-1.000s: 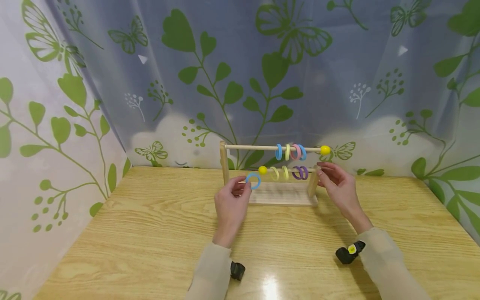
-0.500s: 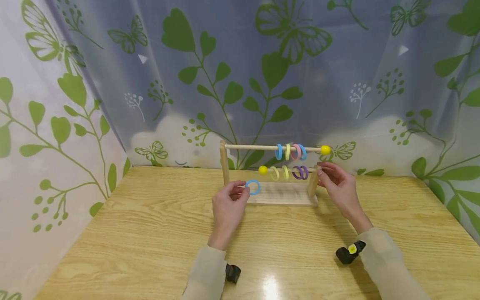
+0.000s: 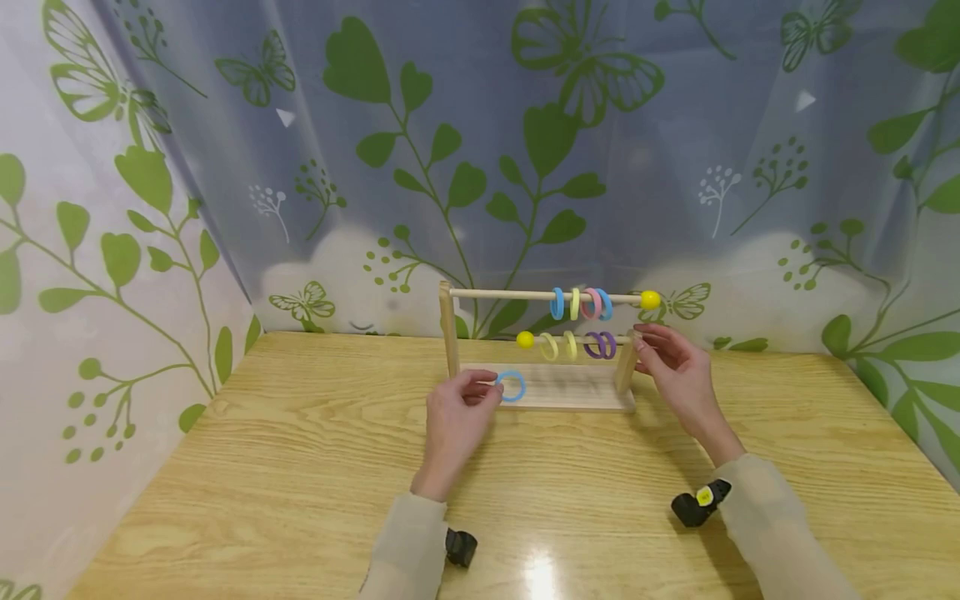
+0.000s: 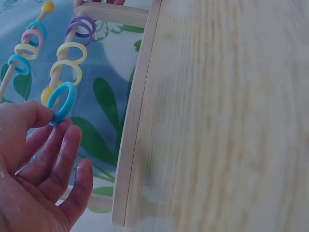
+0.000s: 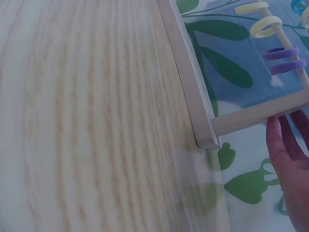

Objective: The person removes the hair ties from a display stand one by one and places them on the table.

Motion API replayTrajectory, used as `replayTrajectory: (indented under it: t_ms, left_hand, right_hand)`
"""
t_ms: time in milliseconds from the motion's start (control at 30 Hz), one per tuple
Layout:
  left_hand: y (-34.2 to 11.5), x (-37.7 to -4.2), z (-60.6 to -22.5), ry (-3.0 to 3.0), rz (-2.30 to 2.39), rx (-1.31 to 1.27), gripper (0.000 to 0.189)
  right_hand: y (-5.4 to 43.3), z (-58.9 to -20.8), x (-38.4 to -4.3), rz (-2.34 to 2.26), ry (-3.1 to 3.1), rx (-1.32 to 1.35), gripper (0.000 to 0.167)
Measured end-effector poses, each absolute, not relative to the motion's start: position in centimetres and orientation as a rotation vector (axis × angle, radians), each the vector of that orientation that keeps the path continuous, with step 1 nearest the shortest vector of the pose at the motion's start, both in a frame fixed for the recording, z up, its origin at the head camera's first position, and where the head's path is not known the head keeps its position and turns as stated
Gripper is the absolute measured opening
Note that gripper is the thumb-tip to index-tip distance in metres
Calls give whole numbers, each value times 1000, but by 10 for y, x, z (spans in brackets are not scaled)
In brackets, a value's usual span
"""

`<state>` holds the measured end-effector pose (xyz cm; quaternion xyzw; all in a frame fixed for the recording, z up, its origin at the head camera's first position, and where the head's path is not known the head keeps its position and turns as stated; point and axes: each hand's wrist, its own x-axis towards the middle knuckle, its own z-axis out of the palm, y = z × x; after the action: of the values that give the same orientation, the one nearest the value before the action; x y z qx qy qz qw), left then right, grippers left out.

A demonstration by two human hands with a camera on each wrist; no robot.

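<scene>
Eight rings (image 3: 557, 304) already hang on the stand's (image 3: 562, 392) rods (image 3: 502, 295), while one blue ring (image 4: 70, 102) is off, pinched in the left hand (image 3: 459, 421) near the stand's front left corner, the right hand (image 3: 678, 379) holding its right post (image 3: 626, 367).

1. An indoor tabletop nook screened with printed cloth; whether it belongs to a home, an office or a lab cannot be told.
2. Behind the far edge of the yellow-brown wood-grain tabletop (image 3: 300, 433) hangs a blue-grey and white fabric curtain (image 3: 645, 183) patterned with green leaves and butterflies (the soft folds give it away as cloth).
3. From the far left corner, a whitish hanging panel (image 3: 45, 333) with similar green foliage runs forward along the left edge.
4. On the near part of the surface, a bright white glare patch (image 3: 541, 575) shows light striking from above.
5. Small black wrist cameras (image 3: 693, 508) mark it as a recording spot.
</scene>
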<state>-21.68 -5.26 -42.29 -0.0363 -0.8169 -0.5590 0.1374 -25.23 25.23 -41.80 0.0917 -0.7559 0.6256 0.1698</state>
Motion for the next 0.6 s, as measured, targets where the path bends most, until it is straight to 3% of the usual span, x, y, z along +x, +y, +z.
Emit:
replayTrajectory:
  t_ms: [600]
  left_hand:
    - [-68,-216,-428,-2519,-1609,-247,14]
  right_hand:
    - [253,-418,-253,1824,-2123,276,41]
